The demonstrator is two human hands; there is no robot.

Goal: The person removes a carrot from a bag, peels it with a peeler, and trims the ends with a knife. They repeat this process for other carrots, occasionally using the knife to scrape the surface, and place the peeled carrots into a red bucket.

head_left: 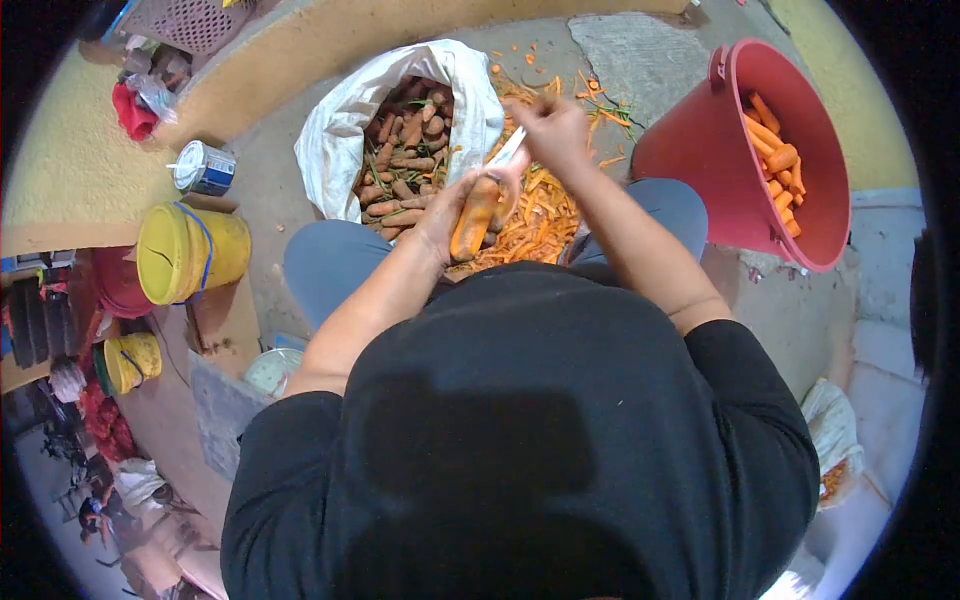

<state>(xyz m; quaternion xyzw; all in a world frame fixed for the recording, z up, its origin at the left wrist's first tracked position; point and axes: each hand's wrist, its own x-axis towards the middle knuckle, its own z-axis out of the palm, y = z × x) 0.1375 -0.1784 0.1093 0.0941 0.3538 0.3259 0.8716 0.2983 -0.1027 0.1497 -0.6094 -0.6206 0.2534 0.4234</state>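
My left hand (449, 218) is wrapped round a thick carrot (468, 229), partly peeled, with orange flesh showing beside darker skin. Held above and to the right of it, my right hand (556, 128) has its fingers closed on a slim white peeler (508, 148), which slants down close to the carrot's upper end. Under both hands spreads a heap of orange peelings (545, 210). To the left, an open white sack (325, 150) holds many unpeeled, soil-brown carrots (405, 150).
A large red bucket (690, 150) tilts at the right with peeled carrots (778, 160) inside. On the left stand a yellow bucket (215, 250), a small paint can (205, 168) and another yellow pail (135, 362). A low yellowish wall (270, 70) runs behind the sack.
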